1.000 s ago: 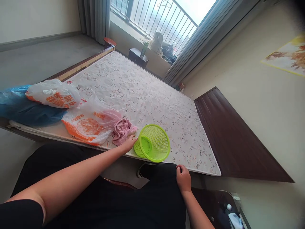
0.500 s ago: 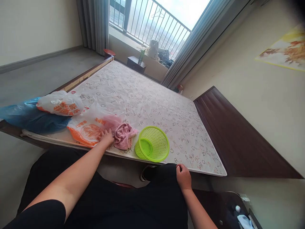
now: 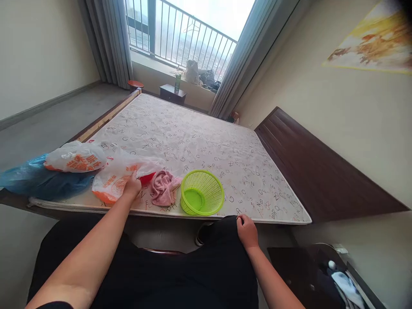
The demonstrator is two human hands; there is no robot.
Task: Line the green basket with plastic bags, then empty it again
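Note:
My left hand (image 3: 132,186) is closed on the edge of a white plastic bag (image 3: 111,178) with orange print, lying on the mattress. Something red (image 3: 147,178) shows at the bag's mouth, beside my fingers; its kind is unclear. Just right of it lies a crumpled pink towel (image 3: 165,189). A bright green plastic basket (image 3: 202,193) with mesh sides stands tilted next to the towel, and nothing shows inside it. My right hand (image 3: 247,231) rests on my knee in a loose fist, holding nothing that I can see.
Another tied white bag (image 3: 77,156) and a blue plastic bag (image 3: 48,180) lie at the mattress's left corner. The lettered mattress (image 3: 193,133) reaches back towards the window. A dark headboard (image 3: 315,167) stands to the right, and a dark cabinet (image 3: 299,270) at lower right.
My left hand has moved slightly left and closed on the bag's edge; the red thing now shows more plainly. My right hand stays on my knee. The view has shifted.

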